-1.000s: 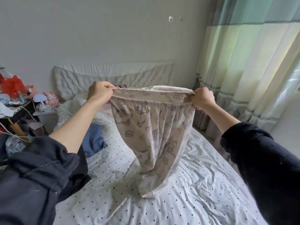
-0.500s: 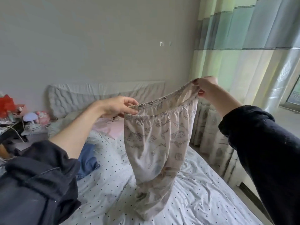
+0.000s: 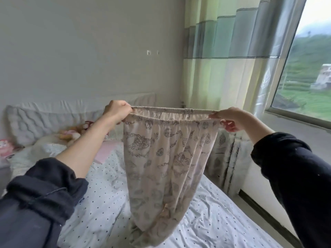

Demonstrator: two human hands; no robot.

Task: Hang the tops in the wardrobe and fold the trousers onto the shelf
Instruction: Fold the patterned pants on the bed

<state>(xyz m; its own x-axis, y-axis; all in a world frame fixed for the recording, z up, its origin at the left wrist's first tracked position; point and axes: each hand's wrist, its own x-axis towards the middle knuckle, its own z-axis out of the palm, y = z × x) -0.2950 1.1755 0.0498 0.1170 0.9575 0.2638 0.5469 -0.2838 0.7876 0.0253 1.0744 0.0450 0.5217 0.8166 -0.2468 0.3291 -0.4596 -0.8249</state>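
Note:
Pale patterned trousers (image 3: 164, 167) with an elastic waistband hang in the air over the bed. My left hand (image 3: 118, 110) grips the left end of the waistband. My right hand (image 3: 231, 119) pinches the right end. The waistband is stretched level between both hands. The legs hang down and their ends touch the bed's dotted sheet (image 3: 100, 212). No wardrobe or shelf is in view.
The bed has a padded white headboard (image 3: 44, 115) against the grey wall. Soft toys (image 3: 71, 133) and a pink pillow (image 3: 103, 153) lie near it. Striped curtains (image 3: 223, 68) and a window (image 3: 308, 72) stand to the right, with a narrow floor gap beside the bed.
My left hand has taken a firm grip on the waistband and risen. My right hand has dropped, so the tilted waistband is now level and stretched. The view has turned right toward the window.

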